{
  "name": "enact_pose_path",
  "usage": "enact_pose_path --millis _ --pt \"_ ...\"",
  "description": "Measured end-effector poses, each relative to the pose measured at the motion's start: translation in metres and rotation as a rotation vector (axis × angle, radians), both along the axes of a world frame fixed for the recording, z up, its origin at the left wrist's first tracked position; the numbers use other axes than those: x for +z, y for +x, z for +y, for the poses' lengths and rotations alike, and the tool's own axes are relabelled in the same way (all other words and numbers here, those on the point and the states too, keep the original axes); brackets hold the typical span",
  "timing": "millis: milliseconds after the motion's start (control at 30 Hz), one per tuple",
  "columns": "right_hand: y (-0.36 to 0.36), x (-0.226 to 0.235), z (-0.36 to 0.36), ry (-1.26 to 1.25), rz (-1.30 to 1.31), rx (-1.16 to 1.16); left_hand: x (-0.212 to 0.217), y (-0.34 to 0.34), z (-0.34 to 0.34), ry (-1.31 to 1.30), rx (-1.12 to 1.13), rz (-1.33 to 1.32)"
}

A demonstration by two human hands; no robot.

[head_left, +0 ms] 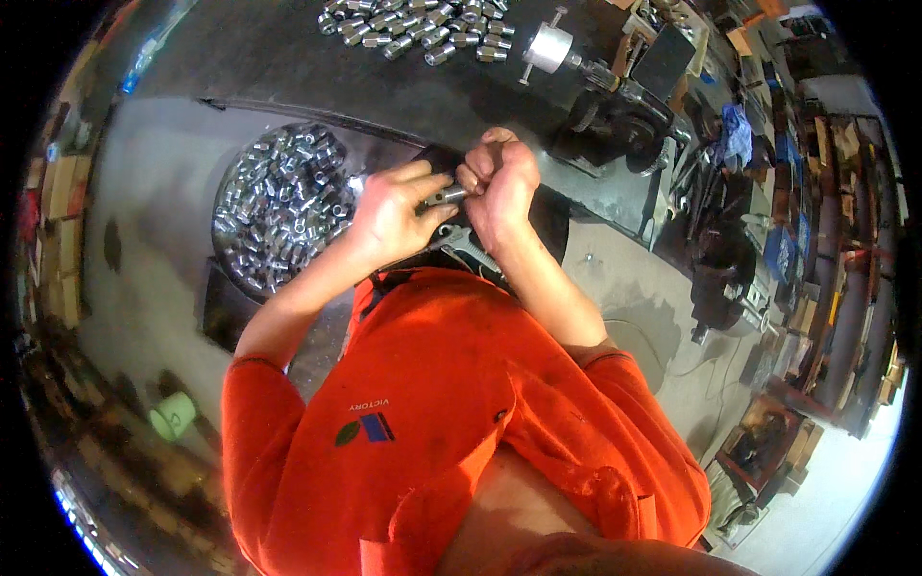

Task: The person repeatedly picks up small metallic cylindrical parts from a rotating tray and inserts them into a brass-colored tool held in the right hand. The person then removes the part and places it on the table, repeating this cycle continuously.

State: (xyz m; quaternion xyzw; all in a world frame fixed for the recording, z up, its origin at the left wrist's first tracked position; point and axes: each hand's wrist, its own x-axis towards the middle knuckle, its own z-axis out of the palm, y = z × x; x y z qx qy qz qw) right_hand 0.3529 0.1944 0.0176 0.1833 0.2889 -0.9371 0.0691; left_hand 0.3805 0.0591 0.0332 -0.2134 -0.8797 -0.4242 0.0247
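Round metal basin [230, 206] on the floor at the person's left, heaped with small shiny metal fittings [283, 202], short cylindrical pieces with hex ends. Second lot of the same fittings, the loose pile [423, 24], lies spread on the dark table [288, 48] at the top of the view, not in any container.

On the table right of the pile stands a silver cylindrical tool [549, 48] with a cross handle, mounted on a dark machine body [615, 106]. Table surface is dark, worn, greasy-looking. Floor [154, 221] is grey concrete, stained. A pale green cup-like object [173, 416] sits on the floor at lower left. Right side of the room is cluttered: shelves and stacks of tools, boxes and a blue cloth [738, 130], details too small to tell.

Person wears an orange short-sleeved shirt [432, 413]. Both forearms reach forward and meet close in front of the chest, just below the table edge. Left hand [389, 211] is curled, fingers wrapped on one end of a small metal fitting [444, 196] held between the two hands. Right hand [499, 182] is clenched in a tight fist on the fitting's other end, knuckles up, touching the left fingertips. A wrench [471, 248] with a silvery head lies just beneath the hands, near the lap; cannot tell whether either hand touches it.
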Motion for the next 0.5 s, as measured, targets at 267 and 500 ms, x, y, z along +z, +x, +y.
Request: enact_pose_path --millis 267,500 --pt "-0.002 -0.02 0.0 0.0 0.106 0.072 -0.009 0.0 -0.001 0.002 0.018 -0.078" --pt "-0.008 -0.013 0.001 0.0 -0.01 -0.021 -0.014 -0.003 -0.003 -0.139 -0.012 0.292"
